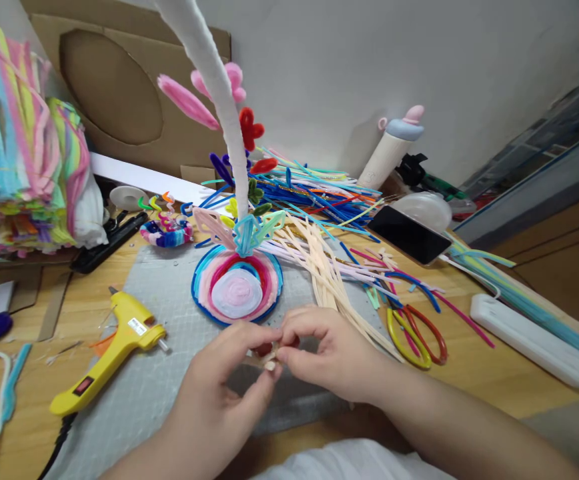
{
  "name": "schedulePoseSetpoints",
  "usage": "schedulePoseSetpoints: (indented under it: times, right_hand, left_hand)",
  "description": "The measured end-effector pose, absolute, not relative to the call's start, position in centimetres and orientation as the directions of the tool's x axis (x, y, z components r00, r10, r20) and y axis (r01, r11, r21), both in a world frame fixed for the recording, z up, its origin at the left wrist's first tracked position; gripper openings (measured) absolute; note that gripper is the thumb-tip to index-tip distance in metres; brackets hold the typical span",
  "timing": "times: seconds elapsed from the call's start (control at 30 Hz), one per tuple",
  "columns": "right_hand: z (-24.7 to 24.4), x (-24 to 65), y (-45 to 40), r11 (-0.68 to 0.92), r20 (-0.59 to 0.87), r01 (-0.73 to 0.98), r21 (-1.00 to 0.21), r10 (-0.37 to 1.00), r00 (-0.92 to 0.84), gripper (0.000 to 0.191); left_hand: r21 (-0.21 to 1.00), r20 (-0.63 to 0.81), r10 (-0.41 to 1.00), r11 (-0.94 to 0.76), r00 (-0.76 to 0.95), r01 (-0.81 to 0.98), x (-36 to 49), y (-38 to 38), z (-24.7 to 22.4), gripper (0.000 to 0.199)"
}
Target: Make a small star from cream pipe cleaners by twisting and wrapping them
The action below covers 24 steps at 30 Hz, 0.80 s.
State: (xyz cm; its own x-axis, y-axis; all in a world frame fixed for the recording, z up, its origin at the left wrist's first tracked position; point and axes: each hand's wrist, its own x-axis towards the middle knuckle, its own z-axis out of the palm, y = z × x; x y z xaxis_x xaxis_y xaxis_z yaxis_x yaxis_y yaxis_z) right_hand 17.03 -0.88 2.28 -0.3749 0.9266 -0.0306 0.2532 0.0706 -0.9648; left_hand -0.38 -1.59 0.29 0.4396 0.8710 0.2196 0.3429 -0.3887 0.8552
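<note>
Low over the front of the grey mat [154, 373], my left hand [224, 380] and my right hand [324, 350] meet at the fingertips. Between them they pinch a small cream pipe cleaner piece [269, 365], bent or curled; my fingers cover much of it. Just beyond my hands stands a craft piece with a round, ringed, multicoloured base [237, 293] and a tall white wrapped stem [229, 133]. Pipe cleaner flowers and leaves, such as a red flower [251, 129], show along the stem. Loose cream pipe cleaners [322, 267] lie beyond my right hand.
A yellow glue gun [119, 350] lies at left. To the right are pliers with red and yellow handles [414, 337], a black phone [409, 235] and a white power strip [529, 340]. Pipe cleaner bundles [14, 147], cardboard [119, 87] and a bottle [392, 147] stand behind.
</note>
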Motion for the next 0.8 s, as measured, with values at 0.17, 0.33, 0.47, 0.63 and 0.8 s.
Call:
schedulePoseSetpoints:
  times: [0.17, 0.33, 0.47, 0.63, 0.8]
  right_hand:
    - [1.97, 17.22, -0.81, -0.022, -0.117, 0.239, -0.971, 0.913, -0.391, 0.013]
    - [2.03, 17.35, -0.73, -0.05, -0.141, 0.227, -0.973, 0.905, -0.403, 0.012]
    - [2.07, 17.36, -0.7, -0.014, -0.108, 0.233, -0.972, 0.912, -0.395, 0.012]
    - [1.97, 17.19, -0.81, 0.115, -0.019, 0.326, -0.938, 0.925, -0.38, 0.013]
    - [1.89, 17.06, -0.85, 0.099, -0.03, 0.301, -0.948, 0.918, -0.395, 0.014]
  left_hand:
    - [0.833, 0.224, 0.864, -0.411, 0.451, 0.372, -0.39, -1.48, 0.36, 0.026]
    - [0.852, 0.171, 0.89, -0.35, 0.423, 0.39, -0.27, -1.67, 0.4, 0.021]
    - [0.864, 0.154, 0.902, -0.321, 0.404, 0.388, -0.34, -1.75, 0.34, 0.019]
    - [0.871, 0.163, 0.903, -0.321, 0.398, 0.372, -0.32, -1.71, 0.5, 0.013]
    - [0.861, 0.161, 0.903, -0.325, 0.398, 0.391, -0.18, -1.56, 0.75, 0.011]
